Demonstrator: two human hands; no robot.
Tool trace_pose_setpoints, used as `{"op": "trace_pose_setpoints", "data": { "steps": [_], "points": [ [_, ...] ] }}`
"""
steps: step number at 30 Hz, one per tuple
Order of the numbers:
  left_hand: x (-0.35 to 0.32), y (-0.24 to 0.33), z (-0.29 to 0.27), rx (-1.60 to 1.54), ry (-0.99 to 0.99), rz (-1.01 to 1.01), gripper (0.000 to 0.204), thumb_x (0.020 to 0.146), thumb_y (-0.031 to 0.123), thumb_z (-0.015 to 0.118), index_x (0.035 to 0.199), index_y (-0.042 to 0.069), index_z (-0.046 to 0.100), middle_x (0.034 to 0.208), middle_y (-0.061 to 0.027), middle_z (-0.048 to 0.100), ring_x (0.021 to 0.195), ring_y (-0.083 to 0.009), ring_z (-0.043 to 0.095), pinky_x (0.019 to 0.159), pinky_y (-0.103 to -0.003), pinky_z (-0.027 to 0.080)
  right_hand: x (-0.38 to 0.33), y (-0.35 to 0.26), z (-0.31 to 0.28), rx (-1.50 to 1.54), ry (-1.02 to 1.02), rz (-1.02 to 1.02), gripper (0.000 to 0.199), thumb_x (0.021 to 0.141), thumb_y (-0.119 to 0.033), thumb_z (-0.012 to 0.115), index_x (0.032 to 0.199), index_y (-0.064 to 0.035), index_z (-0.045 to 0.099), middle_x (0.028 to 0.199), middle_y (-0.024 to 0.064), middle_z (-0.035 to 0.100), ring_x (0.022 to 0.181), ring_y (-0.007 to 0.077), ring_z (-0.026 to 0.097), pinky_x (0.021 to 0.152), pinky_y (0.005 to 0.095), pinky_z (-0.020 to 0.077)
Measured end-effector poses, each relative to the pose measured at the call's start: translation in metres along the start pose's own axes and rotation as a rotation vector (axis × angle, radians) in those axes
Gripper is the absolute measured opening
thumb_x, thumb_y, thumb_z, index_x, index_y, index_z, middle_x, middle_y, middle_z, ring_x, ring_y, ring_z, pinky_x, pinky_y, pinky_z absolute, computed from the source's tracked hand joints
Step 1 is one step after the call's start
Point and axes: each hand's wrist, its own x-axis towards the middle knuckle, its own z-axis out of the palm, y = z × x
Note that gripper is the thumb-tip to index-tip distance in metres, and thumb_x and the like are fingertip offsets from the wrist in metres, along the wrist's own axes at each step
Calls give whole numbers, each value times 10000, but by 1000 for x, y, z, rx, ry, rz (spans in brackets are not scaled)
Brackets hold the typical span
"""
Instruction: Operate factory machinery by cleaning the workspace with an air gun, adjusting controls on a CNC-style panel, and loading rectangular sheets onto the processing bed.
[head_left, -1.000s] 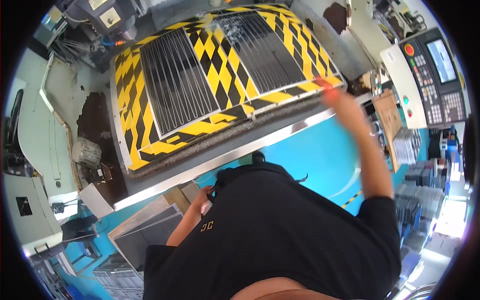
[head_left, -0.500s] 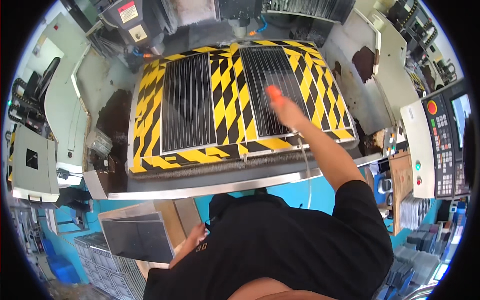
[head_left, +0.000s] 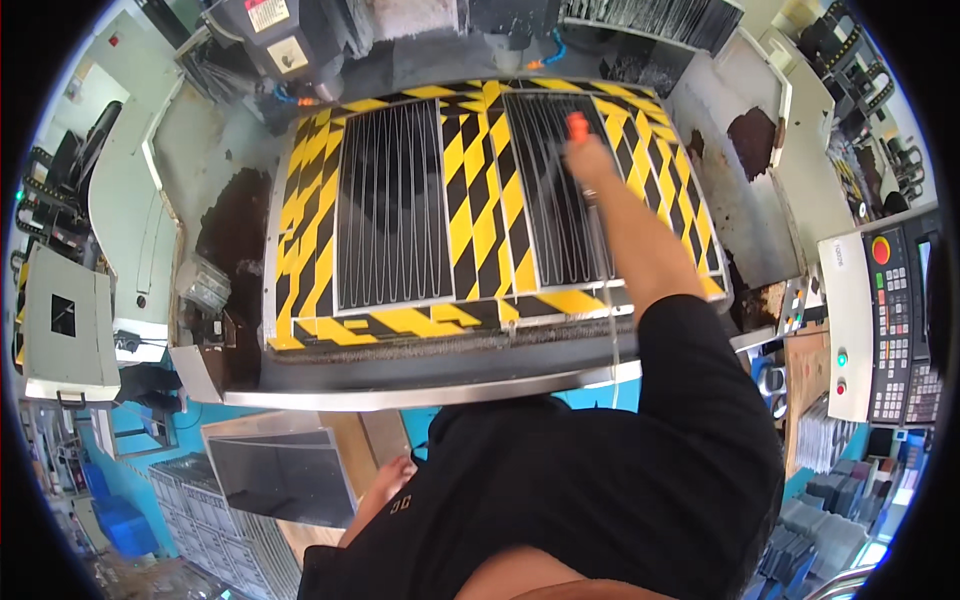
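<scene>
My right hand [head_left: 590, 158] is closed around an orange air gun [head_left: 577, 126], held over the far part of the right dark panel [head_left: 548, 200]. A thin pale hose [head_left: 613, 345] hangs from below that hand over the machine's front edge. A second dark panel [head_left: 392, 215] lies to the left; wavy light lines run along both. Yellow-and-black striped tape [head_left: 470, 200] surrounds the panels on the bed. Low beside my body, my left hand [head_left: 393, 478] is near a board with a dark sheet [head_left: 285, 478]; its fingers are too small and partly hidden to read.
A metal sill [head_left: 420, 398] runs along the machine's front. The spindle head [head_left: 300, 50] hangs at the back left, with blue coolant nozzles nearby. A control panel [head_left: 885, 330] stands at the right. Stacked grey crates [head_left: 205, 515] are at the lower left.
My right hand has moved farther away over the right panel with the air gun, and the arm reaches out more. The view has shifted slightly. My left hand stays low by my body.
</scene>
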Motion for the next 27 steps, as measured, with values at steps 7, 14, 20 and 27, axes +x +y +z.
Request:
{"op": "trace_pose_setpoints", "data": {
  "steps": [7, 14, 20, 27],
  "points": [
    [-56, 114, -72, -445, -204, 168, 508, 962, 312, 560, 1359, 7, 473, 1332, -125, 561, 1239, -252, 515, 1052, -383, 374, -165, 111, -87, -231, -144, -111, 449, 955, -371, 489, 1248, -31, 484, 934, 249, 673, 850, 450, 650, 706, 520, 513],
    [-14, 277, -153, -377, 182, 459, 601, 904, 301, 621, 1396, 6, 443, 1367, -130, 528, 1257, -215, 489, 1044, -351, 376, -281, -40, -46, -397, -606, -460, 451, 935, -328, 525, 1342, -139, 477, 811, 214, 669, 704, 373, 672, 627, 465, 530],
    [33, 321, -167, -155, 213, 281, 646, 887, 334, 597, 1431, 42, 408, 1446, -152, 430, 1339, -277, 385, 1048, -425, 344, -282, -22, -49, -321, -500, -586, 421, 934, -364, 525, 1279, -124, 511, 855, 186, 688, 728, 367, 674, 671, 479, 529],
    [43, 324, -175, -196, 211, 254, 621, 866, 321, 634, 1407, 79, 449, 1386, -106, 484, 1289, -247, 407, 1038, -398, 338, -264, 114, -143, -419, -159, -85, 422, 962, -359, 499, 1246, -52, 439, 823, 228, 678, 749, 426, 661, 658, 540, 503]
  ]
}}
